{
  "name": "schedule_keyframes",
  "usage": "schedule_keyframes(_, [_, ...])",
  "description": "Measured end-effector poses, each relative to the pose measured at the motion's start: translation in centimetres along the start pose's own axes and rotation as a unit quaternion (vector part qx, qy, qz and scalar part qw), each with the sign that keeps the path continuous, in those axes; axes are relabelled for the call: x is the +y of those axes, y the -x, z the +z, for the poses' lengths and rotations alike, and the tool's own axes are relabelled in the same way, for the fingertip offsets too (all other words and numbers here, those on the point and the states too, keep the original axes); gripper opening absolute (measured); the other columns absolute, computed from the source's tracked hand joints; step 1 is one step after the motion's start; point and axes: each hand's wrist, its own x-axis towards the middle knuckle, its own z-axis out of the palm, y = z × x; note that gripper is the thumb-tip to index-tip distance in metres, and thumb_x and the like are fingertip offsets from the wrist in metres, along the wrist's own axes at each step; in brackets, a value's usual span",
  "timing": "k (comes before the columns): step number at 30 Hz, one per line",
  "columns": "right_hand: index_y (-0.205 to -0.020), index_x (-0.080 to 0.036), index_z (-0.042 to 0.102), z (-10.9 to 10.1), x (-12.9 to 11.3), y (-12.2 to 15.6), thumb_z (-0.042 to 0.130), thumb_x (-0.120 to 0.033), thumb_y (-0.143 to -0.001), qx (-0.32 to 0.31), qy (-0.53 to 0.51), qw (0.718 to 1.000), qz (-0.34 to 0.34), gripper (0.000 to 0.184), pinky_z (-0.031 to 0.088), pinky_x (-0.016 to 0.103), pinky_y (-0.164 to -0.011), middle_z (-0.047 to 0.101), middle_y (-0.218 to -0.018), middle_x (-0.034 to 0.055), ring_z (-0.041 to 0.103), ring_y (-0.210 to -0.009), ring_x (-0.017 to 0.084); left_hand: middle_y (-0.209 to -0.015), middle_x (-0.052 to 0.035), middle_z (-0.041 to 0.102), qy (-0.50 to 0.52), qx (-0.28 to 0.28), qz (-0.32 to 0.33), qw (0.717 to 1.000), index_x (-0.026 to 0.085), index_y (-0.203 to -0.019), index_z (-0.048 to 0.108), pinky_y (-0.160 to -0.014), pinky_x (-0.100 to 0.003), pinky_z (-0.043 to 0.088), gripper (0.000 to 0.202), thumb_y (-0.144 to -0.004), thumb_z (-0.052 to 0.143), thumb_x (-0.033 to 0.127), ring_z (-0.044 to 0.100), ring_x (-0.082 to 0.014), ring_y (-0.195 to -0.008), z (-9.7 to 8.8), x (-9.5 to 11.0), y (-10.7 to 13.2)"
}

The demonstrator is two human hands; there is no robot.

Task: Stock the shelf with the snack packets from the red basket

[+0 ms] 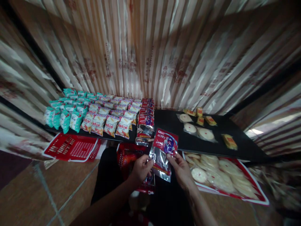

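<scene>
- Left hand (pixel 141 169) and right hand (pixel 180 168) each pinch a lower corner of the flat red-and-silver foil snack packet (pixel 164 150), just before the black table (pixel 235 144).
- Looks light, floppy, slick; sealed edges grip best.

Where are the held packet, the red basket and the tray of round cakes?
packet (pixel 165 145), head view, red printed upper half
red basket (pixel 77 149), head view, mesh floor
tray (pixel 265 198), head view, red rim, right corner
</scene>
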Motion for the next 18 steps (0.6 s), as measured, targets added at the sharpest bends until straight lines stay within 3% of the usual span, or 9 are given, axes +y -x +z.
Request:
schedule_keyframes(4, [-0.090,-0.024,0.062,-0.3,-1.4,-1.2,0.077,-0.047,-0.061,0.038,-0.001,0.999,-0.009,0.040,0.051,0.030,-0.058,0.072,-0.077,0.0006,0.066,-0.067,0.020,-0.087,-0.0013,0.061,0.059,-0.012,0.006,0.998,0.017,-0.104,0.051,-0.048,-0.018,0.042,0.041,-0.070,0.065,0.035,0.051,-0.0056,-0.054,0.7,1.0,-1.1])
schedule_keyframes(7, [-0.098,-0.025,0.060,0.4,-3.0,-2.4,0.074,-0.049,-0.063,0.033,0.000,0.999,-0.031,0.045,0.052,0.031,-0.061,0.072,-0.081,0.0017,0.067,-0.072,0.022,-0.091,-0.0027,0.062,0.072,-0.001,0.031,0.997,0.017,-0.115,0.047,-0.049,-0.018,0.044,0.050,-0.069,0.064,0.025,0.052,-0.0058,-0.055,0.9,2.6,-2.7])
schedule_keyframes(13, [-0.108,-0.025,0.052,2.6,-5.7,-6.9,0.075,-0.045,-0.063,0.026,0.006,0.997,-0.078,0.055,0.052,0.032,-0.067,0.070,-0.091,0.0029,0.066,-0.076,0.021,-0.094,-0.0043,0.064,0.023,0.050,0.090,0.994,0.017,-0.123,0.043,-0.051,-0.019,0.048,0.048,-0.076,0.054,0.015,0.058,-0.0093,-0.062,0.4,5.8,-8.2])
schedule_keyframes(15, [-0.110,-0.025,0.050,3.2,-6.7,-9.4,0.075,-0.044,-0.062,0.027,0.034,0.994,-0.099,0.057,0.051,0.030,-0.062,0.069,-0.087,0.0019,0.064,-0.070,0.019,-0.098,-0.0056,0.064,-0.010,0.071,0.118,0.990,0.019,-0.124,0.043,-0.059,-0.023,0.052,0.048,-0.078,0.052,0.013,0.062,-0.0127,-0.072,0.0,6.8,-10.3])
schedule_keyframes(18, [-0.116,-0.024,0.048,4.3,-8.4,-14.0,0.074,-0.044,-0.061,0.019,0.077,0.989,-0.124,0.064,0.049,0.028,-0.056,0.065,-0.075,-0.0017,0.059,-0.059,0.016,-0.112,-0.0090,0.060,-0.107,0.138,0.191,0.966,0.019,-0.123,0.047,-0.082,-0.031,0.052,0.048,-0.077,0.054,0.011,0.061,-0.0187,-0.097,-0.7,8.6,-13.4])
